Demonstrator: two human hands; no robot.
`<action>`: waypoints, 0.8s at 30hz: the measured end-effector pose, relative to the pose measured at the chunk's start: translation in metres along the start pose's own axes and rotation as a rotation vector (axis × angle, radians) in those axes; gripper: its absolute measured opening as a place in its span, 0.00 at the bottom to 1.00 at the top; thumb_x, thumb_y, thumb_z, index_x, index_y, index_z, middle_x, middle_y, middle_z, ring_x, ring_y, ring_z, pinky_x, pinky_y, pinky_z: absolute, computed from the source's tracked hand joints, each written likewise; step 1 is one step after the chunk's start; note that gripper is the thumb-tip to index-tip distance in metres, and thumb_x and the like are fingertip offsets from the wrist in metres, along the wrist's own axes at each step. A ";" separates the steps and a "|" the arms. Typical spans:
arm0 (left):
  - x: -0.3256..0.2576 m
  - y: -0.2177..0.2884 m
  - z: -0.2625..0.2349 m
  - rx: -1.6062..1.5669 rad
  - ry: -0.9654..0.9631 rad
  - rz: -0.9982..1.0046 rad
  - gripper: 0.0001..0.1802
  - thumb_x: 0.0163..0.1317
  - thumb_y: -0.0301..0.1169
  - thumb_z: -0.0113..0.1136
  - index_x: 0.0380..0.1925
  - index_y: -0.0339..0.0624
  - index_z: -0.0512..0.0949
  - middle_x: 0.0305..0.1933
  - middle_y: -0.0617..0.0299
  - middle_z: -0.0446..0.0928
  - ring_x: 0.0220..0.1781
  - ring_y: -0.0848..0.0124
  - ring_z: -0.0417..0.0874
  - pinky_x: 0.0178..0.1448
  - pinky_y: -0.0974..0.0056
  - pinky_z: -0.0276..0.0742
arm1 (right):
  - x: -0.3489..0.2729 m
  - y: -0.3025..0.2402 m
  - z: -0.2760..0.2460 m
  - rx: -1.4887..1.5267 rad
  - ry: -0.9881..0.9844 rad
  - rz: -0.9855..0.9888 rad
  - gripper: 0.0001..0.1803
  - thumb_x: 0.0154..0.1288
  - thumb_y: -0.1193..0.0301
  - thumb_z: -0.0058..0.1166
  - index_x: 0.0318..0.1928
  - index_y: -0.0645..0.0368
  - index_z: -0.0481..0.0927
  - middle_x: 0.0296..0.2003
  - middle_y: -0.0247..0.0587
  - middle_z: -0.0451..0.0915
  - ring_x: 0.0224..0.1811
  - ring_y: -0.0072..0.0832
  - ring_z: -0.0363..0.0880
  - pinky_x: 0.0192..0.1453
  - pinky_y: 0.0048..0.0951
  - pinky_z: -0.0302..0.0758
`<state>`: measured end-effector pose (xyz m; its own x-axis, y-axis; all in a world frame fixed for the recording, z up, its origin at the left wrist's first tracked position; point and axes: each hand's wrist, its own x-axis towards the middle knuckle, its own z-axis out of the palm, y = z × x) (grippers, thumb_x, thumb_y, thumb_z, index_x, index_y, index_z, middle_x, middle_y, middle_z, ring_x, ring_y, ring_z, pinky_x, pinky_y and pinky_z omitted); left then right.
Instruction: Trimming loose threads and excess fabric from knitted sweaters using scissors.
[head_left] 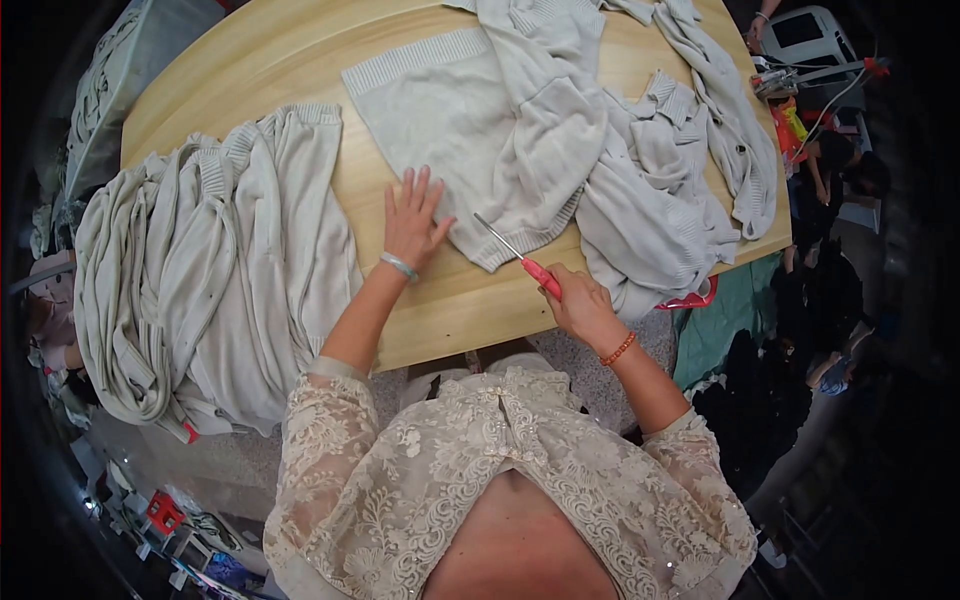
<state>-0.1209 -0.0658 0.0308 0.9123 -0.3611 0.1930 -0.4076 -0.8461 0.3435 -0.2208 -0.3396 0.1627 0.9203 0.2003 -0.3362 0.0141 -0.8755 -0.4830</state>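
Observation:
My left hand (pixel 413 218) lies flat with its fingers spread, at the left edge of a light grey knit sweater (pixel 440 125) and partly on the wooden table. In my right hand (pixel 585 308) is a red-handled tool with a slim metal blade (pixel 541 277). Its tip points up and left over the sweater's lower part, near the ribbed edge. I cannot make out the exact kind of tool. The sweater is spread out, with its ribbed band toward the far left and folds on its right side.
A heap of grey knit garments (pixel 240 260) hangs over the table's left edge. More grey knits (pixel 655 215) lie at the right, above a red handle (pixel 695 293). Dark cloth (pixel 755 410) is piled on the floor at right. Another person's hand (pixel 757 27) shows at the far right.

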 end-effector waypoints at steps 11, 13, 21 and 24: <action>-0.072 0.075 0.026 -0.100 -0.117 -0.010 0.32 0.59 0.40 0.60 0.66 0.61 0.67 0.76 0.55 0.53 0.77 0.52 0.50 0.75 0.37 0.40 | -0.055 0.036 -0.021 -0.146 -0.266 -0.026 0.12 0.61 0.64 0.55 0.36 0.60 0.76 0.26 0.53 0.80 0.33 0.51 0.82 0.38 0.49 0.75; -0.072 0.075 0.027 -0.098 -0.105 -0.013 0.32 0.59 0.40 0.60 0.66 0.61 0.67 0.76 0.55 0.53 0.77 0.52 0.50 0.74 0.37 0.39 | -0.056 0.035 -0.026 -0.138 -0.251 -0.006 0.12 0.61 0.63 0.55 0.35 0.60 0.77 0.26 0.53 0.81 0.33 0.51 0.82 0.38 0.49 0.76; -0.070 0.083 0.033 -0.087 -0.076 -0.019 0.30 0.59 0.39 0.61 0.64 0.60 0.70 0.76 0.55 0.53 0.77 0.52 0.50 0.74 0.35 0.37 | -0.046 0.034 -0.029 -0.067 -0.280 0.051 0.14 0.62 0.61 0.55 0.38 0.61 0.79 0.30 0.54 0.82 0.37 0.51 0.82 0.43 0.48 0.76; -0.068 0.093 0.032 -0.089 -0.067 -0.036 0.30 0.58 0.41 0.62 0.63 0.58 0.70 0.75 0.53 0.55 0.77 0.51 0.51 0.74 0.34 0.37 | -0.049 0.040 -0.023 -0.093 -0.366 -0.013 0.14 0.63 0.61 0.55 0.39 0.60 0.78 0.32 0.55 0.82 0.38 0.51 0.82 0.44 0.49 0.76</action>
<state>-0.2193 -0.1320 0.0206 0.9260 -0.3587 0.1179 -0.3732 -0.8219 0.4304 -0.2561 -0.3944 0.1786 0.7191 0.3410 -0.6055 0.0757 -0.9046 -0.4195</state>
